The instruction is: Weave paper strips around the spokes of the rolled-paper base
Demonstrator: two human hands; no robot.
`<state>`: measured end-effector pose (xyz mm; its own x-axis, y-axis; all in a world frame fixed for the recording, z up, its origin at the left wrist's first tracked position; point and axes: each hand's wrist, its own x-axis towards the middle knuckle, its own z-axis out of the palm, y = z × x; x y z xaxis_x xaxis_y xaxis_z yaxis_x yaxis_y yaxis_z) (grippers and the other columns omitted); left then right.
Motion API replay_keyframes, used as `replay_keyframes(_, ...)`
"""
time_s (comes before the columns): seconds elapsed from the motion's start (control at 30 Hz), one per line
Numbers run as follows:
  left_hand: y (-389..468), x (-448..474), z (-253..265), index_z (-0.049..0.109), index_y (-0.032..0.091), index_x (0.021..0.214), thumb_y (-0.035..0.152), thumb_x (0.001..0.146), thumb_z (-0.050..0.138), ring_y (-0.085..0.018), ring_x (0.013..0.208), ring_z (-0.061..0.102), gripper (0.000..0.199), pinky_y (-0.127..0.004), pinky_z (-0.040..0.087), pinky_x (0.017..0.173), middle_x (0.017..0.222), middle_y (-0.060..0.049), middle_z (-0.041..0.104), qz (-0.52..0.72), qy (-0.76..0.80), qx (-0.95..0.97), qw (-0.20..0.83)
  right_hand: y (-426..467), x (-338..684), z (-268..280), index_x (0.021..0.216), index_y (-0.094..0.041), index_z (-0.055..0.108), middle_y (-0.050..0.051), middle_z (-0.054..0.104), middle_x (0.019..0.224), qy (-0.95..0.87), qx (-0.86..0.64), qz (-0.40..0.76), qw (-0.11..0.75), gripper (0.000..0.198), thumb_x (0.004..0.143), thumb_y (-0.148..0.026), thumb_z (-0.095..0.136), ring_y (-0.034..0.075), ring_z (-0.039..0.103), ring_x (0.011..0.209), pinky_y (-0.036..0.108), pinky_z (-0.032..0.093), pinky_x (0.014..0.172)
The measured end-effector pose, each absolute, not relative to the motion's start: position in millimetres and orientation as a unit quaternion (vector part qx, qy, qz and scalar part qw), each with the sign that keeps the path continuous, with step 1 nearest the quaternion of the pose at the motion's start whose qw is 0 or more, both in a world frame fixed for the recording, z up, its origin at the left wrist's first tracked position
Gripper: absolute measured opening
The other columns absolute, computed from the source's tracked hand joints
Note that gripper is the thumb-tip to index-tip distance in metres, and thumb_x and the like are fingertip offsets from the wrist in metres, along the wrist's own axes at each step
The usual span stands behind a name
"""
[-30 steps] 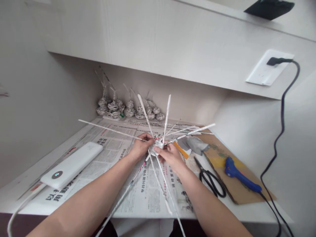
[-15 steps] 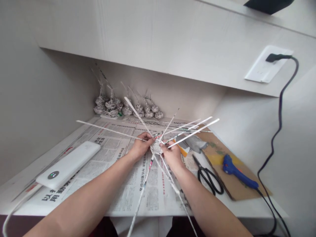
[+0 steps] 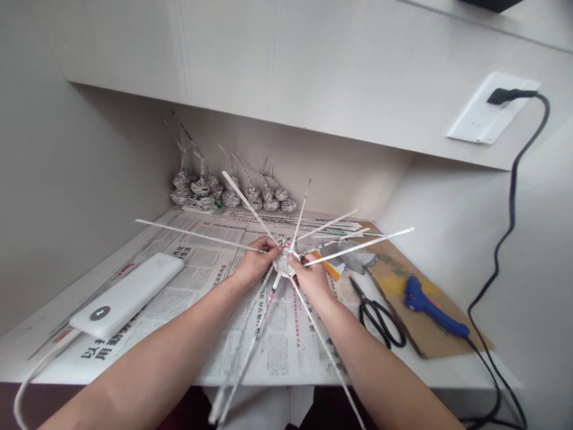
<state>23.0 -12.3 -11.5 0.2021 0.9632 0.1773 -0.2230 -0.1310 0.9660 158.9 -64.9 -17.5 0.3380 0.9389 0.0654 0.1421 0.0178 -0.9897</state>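
Observation:
Between my hands is a small woven paper base (image 3: 285, 263), made of rolled newspaper, with several long paper sticks radiating from it. My left hand (image 3: 260, 258) pinches its left edge, the thumb on top. On the opposite edge, my right hand (image 3: 310, 272) grips with the thumb pressed on the weave and the fingers curled beneath. One white paper stick (image 3: 362, 245) stretches to the right from beside my right hand. Two or three sticks point toward me over the table edge, and one of these is blurred.
Newspaper (image 3: 210, 286) covers the table. A white power bank (image 3: 129, 292) with a cable lies left. Black scissors (image 3: 380, 319), a blue glue gun (image 3: 434, 307) and cardboard (image 3: 403, 286) lie right. Woven paper gourds (image 3: 203, 191) line the back, near loose paper sticks (image 3: 308, 226).
One stick on the near side has swung left, away from the stick by my right forearm. The sticks on the right have spread, the lowest tilting down. Both hands keep their hold.

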Motion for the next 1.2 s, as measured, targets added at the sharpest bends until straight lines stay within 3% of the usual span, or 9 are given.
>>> replay_keyframes(0.2, -18, 26, -7, 0.055, 0.016, 0.066, 0.039, 0.059, 0.078, -0.009, 0.052, 0.049, 0.033, -0.022, 0.037, 0.052, 0.058, 0.003, 0.057, 0.509, 0.338, 0.541, 0.578, -61, 157, -21, 0.07, -0.02, 0.059, -0.002, 0.06, 0.057, -0.431, -0.606, 0.299, 0.599, 0.025, 0.07, -0.044, 0.066, 0.014, 0.056, 0.053, 0.025, 0.044, 0.051)
replay_keyframes(0.37, -21, 26, -7, 0.057, 0.016, 0.066, 0.037, 0.056, 0.081, -0.01, 0.051, 0.049, 0.033, -0.023, 0.037, 0.053, 0.058, 0.003, 0.058, 0.505, 0.334, 0.518, 0.604, -61, 155, -19, 0.073, -0.019, 0.061, -0.002, 0.061, 0.055, -0.417, -0.574, 0.361, 0.606, 0.024, 0.069, -0.042, 0.068, 0.015, 0.056, 0.049, 0.026, 0.044, 0.047)
replay_keyframes(0.5, -20, 26, -10, 0.062, 0.015, 0.067, 0.034, 0.055, 0.082, -0.011, 0.051, 0.051, 0.03, -0.023, 0.038, 0.053, 0.059, 0.001, 0.061, 0.479, 0.345, 0.519, 0.618, -63, 157, -17, 0.065, -0.02, 0.061, -0.002, 0.06, 0.052, -0.437, -0.589, 0.339, 0.589, 0.022, 0.069, -0.041, 0.066, 0.016, 0.057, 0.049, 0.025, 0.043, 0.046)
replay_keyframes(0.63, -19, 24, -12, 0.065, 0.014, 0.067, 0.033, 0.056, 0.081, -0.012, 0.052, 0.053, 0.027, -0.024, 0.038, 0.053, 0.06, -0.001, 0.063, 0.465, 0.356, 0.522, 0.62, -64, 157, -17, 0.069, -0.018, 0.066, 0.0, 0.063, 0.056, -0.444, -0.58, 0.337, 0.594, 0.023, 0.069, -0.041, 0.067, 0.016, 0.059, 0.053, 0.025, 0.045, 0.05)
replay_keyframes(0.77, -22, 24, -9, 0.066, 0.014, 0.065, 0.034, 0.058, 0.08, -0.011, 0.05, 0.051, 0.025, -0.023, 0.036, 0.051, 0.057, 0.0, 0.062, 0.454, 0.37, 0.536, 0.608, -63, 155, -13, 0.076, -0.016, 0.068, 0.001, 0.067, 0.062, -0.394, -0.526, 0.413, 0.63, 0.03, 0.062, -0.041, 0.075, 0.016, 0.06, 0.056, 0.026, 0.048, 0.055)
replay_keyframes(0.97, -26, 26, -5, 0.07, 0.014, 0.066, 0.033, 0.059, 0.079, -0.015, 0.057, 0.057, 0.022, -0.027, 0.042, 0.059, 0.065, -0.004, 0.067, 0.447, 0.359, 0.573, 0.585, -55, 155, -16, 0.063, -0.018, 0.057, -0.001, 0.061, 0.058, -0.313, -0.475, 0.489, 0.661, 0.035, 0.048, -0.035, 0.083, 0.015, 0.058, 0.054, 0.029, 0.049, 0.058)
replay_keyframes(1.2, -24, 29, -10, 0.072, 0.013, 0.067, 0.032, 0.06, 0.079, -0.015, 0.059, 0.058, 0.022, -0.027, 0.043, 0.061, 0.065, -0.005, 0.069, 0.479, 0.363, 0.568, 0.563, -54, 153, -27, 0.068, -0.019, 0.055, -0.003, 0.059, 0.058, -0.337, -0.505, 0.405, 0.684, 0.032, 0.058, -0.039, 0.078, 0.014, 0.057, 0.054, 0.027, 0.046, 0.056)
